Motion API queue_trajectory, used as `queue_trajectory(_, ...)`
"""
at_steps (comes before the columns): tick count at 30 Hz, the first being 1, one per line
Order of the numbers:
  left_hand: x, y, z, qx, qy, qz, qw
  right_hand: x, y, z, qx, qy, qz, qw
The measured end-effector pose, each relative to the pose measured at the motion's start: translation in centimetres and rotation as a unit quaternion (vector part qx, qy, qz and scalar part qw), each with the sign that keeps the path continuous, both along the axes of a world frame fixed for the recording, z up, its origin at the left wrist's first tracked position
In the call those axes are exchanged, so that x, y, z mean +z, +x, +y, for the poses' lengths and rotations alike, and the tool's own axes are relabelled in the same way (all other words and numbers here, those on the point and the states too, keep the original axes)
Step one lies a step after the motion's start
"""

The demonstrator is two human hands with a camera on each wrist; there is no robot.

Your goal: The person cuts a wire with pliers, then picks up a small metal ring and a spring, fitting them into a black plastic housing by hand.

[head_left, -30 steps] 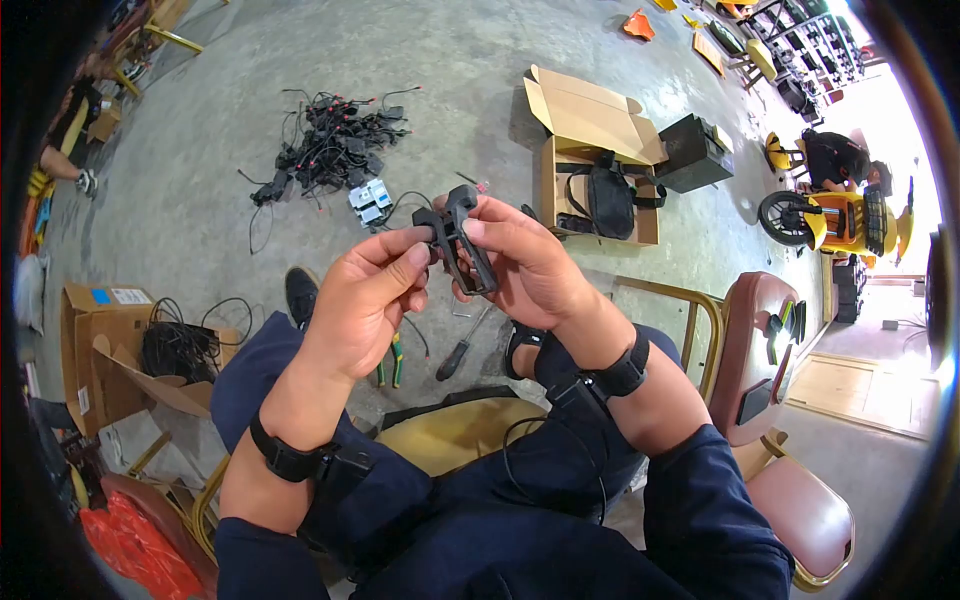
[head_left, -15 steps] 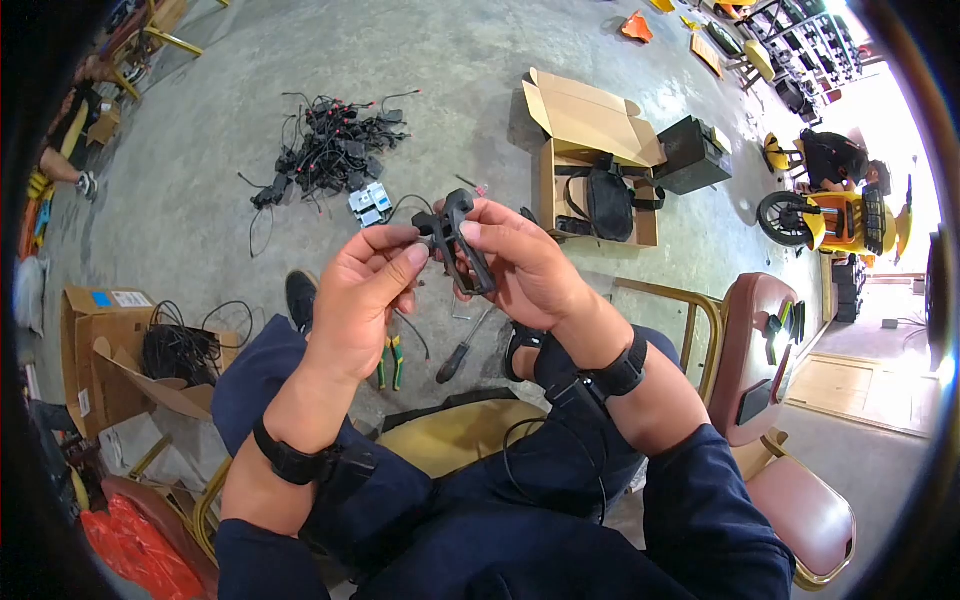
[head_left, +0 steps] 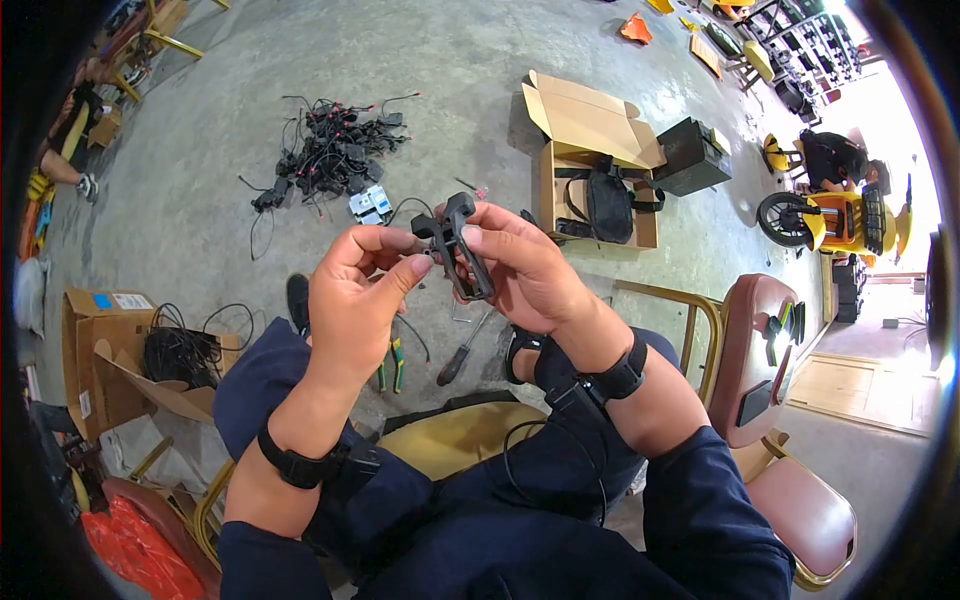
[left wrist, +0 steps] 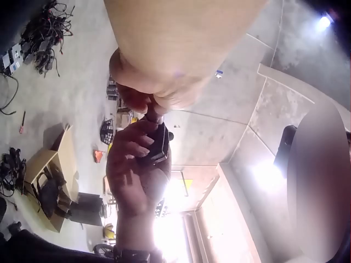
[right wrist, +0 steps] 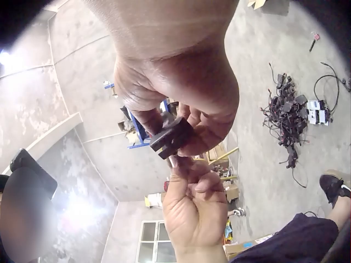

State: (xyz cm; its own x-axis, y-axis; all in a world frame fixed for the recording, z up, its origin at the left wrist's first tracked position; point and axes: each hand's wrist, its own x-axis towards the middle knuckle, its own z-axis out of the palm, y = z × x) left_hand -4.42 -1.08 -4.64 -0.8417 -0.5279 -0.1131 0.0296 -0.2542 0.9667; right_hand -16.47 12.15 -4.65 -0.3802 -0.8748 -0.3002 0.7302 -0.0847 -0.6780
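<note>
My right hand [head_left: 530, 265] grips a black plastic bracket [head_left: 455, 245] with an open, frame-like body, the thumb lying on its side. From the left, my left hand [head_left: 355, 290] brings its bent index finger and thumb to the bracket's near end. They close round a small dark part there; its kind is hidden by the fingertips. In the left wrist view the bracket [left wrist: 159, 143] shows as a dark block in the right hand [left wrist: 134, 175]. The right wrist view shows the bracket's end [right wrist: 171, 137] above the left hand [right wrist: 194, 211].
Below the hands lie a screwdriver [head_left: 455, 365] and green-handled pliers [head_left: 397, 368]. Farther out are a heap of black cabled modules [head_left: 340, 150], a pale block [head_left: 370, 205] and an open carton [head_left: 590, 110] holding a black bag [head_left: 608, 200]. Chairs [head_left: 765, 360] and a box of cables [head_left: 110, 350] flank me.
The left hand has drawn slightly left and turned, with its thumb and index finger shifting at the bracket's end. The right hand keeps its grip, the bracket tilting slightly.
</note>
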Motion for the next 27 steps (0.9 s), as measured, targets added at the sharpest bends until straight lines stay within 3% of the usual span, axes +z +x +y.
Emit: queue_trajectory(27, -0.07, 0.15, 0.32, -0.011, -0.053, 0.012, 0.998, 0.12, 0.18, 0.11, -0.008, 0.004, -0.002, 1.0)
